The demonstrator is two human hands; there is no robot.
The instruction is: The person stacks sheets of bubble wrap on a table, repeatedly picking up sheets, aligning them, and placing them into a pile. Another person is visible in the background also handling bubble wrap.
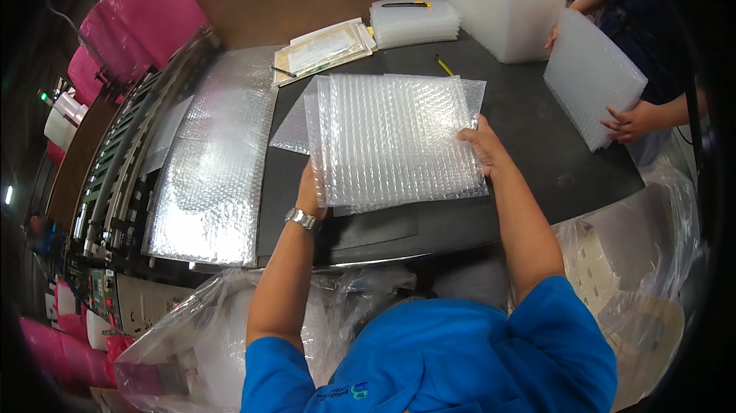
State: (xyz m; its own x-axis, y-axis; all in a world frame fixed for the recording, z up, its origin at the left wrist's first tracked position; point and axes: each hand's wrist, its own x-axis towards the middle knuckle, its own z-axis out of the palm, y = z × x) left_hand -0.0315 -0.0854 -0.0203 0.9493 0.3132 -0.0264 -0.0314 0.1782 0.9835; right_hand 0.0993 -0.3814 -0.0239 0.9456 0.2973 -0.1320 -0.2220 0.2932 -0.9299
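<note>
Between my two hands is a small stack of clear bubble wrap sheets point(395, 137), held tilted over the dark table, its sheets not quite lined up. My left hand point(308, 192) grips the stack's left edge; most of its fingers are hidden behind the sheets. On the right edge, my right hand point(481, 145) is closed with the thumb on top. Another bubble wrap piece point(290, 128) shows under the stack's left side. Further left, a long shiny bubble wrap strip point(218, 160) lies flat, coming from the roller machine.
The roller machine point(115, 175) borders the table point(537, 183) on the left. Behind are papers point(326, 49), a bubble wrap pile point(414, 26) with a cutter point(406, 4), and a tall bagged stack point(502, 14). At right, a co-worker's hands hold a bubble wrap stack point(594, 80).
</note>
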